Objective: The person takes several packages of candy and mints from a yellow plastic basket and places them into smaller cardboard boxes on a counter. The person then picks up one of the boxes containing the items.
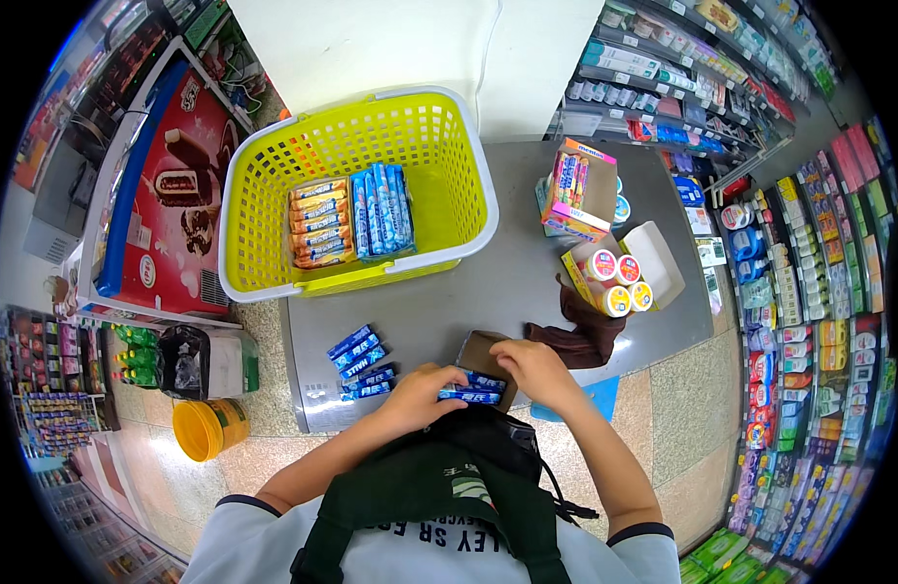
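Note:
My left hand point(425, 394) has its fingers on blue candy packs point(472, 397) that lie in a small open cardboard box point(484, 349) near the table's front edge. At the box's right side is my right hand point(530, 369), fingers bent at its rim. Several more blue stick packs point(361, 360) lie loose on the grey table point(434, 310), left of my left hand. Beyond them stands a yellow-green plastic basket point(449, 274) holding a pack of orange-wrapped bars point(321, 223) and a pack of light-blue sticks point(381, 208).
A brown cloth point(584, 328) lies right of the box. Behind it are an open box of round tubs point(617, 281) and a Mentos box point(584, 190). A white pillar point(419, 44) rises behind the table. Yellow bucket point(208, 429) and freezer point(171, 190) stand left.

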`<state>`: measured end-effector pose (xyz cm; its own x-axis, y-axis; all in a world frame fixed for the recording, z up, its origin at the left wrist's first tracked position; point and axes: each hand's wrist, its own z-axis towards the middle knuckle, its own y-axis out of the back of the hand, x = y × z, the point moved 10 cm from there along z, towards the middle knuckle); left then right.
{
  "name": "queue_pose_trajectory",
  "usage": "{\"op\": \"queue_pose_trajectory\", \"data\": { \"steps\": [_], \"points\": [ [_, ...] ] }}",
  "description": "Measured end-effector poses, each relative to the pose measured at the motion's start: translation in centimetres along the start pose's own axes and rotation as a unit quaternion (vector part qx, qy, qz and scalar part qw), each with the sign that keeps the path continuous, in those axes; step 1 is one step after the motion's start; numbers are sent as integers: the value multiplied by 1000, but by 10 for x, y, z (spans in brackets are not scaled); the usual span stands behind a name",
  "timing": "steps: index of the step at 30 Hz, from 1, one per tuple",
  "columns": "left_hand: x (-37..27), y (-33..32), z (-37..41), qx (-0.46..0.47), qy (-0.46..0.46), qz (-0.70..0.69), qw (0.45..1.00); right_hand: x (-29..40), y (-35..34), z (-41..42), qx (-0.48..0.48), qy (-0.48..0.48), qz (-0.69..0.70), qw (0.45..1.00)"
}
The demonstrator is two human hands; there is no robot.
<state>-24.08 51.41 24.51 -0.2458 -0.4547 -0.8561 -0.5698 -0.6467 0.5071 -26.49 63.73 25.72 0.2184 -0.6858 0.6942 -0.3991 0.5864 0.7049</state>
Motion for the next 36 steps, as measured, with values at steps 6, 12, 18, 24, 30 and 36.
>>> {"op": "queue_pose_trajectory", "data": {
  "steps": [6,12,18,24,30,36],
  "points": [
    [-12,-21,24,8,-75,32,997,12,-17,-12,80,0,-61,995],
    [3,-45,22,44,-89,124,987,-17,-56,-9,114,4,-135,984],
    [6,-45,11,42,-97,199,974,-27,-88,0,155,-13,-254,955],
    [5,-37,2,53,-88,274,956,-28,-107,12,155,-13,-235,959],
    [7,-42,0,63,-89,343,933,-27,-83,9,14,21,-155,988],
    [6,-42,-3,70,-97,354,927,-38,-112,9,118,-1,-283,952]
  ]
}}
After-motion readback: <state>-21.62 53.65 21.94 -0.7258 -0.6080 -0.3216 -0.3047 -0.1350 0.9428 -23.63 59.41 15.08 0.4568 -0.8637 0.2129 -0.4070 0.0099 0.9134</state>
